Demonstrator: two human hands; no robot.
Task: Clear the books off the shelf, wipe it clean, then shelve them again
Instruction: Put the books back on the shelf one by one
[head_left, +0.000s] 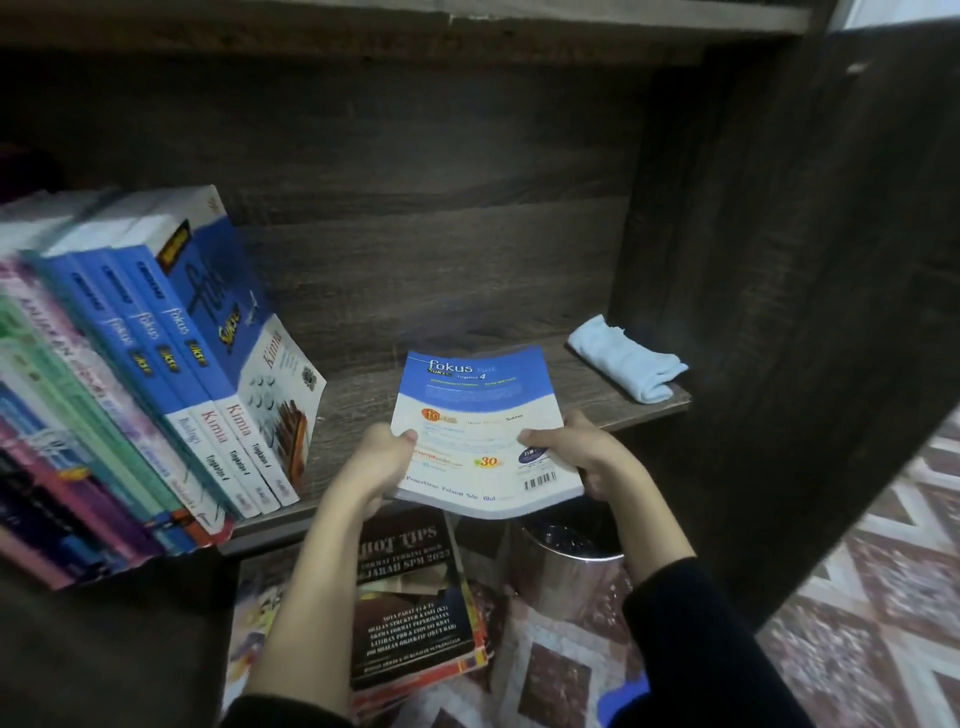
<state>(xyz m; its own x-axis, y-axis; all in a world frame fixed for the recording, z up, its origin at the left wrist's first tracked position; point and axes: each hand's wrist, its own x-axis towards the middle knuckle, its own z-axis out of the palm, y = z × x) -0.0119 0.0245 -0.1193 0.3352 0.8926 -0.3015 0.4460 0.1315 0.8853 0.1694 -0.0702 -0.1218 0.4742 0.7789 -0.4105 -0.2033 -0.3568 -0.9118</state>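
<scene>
Book (480, 415) between left hand (382, 462), right hand (595, 457)

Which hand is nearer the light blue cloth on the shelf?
Right. The right hand grips the book at its right edge, below and left of the cloth; the left hand grips its left edge, farther away.

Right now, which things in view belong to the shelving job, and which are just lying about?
Job: held Fokus book, shelved books, blue cloth, shelf, floor book stack.
Lying about: metal bin, patterned rug.
</scene>
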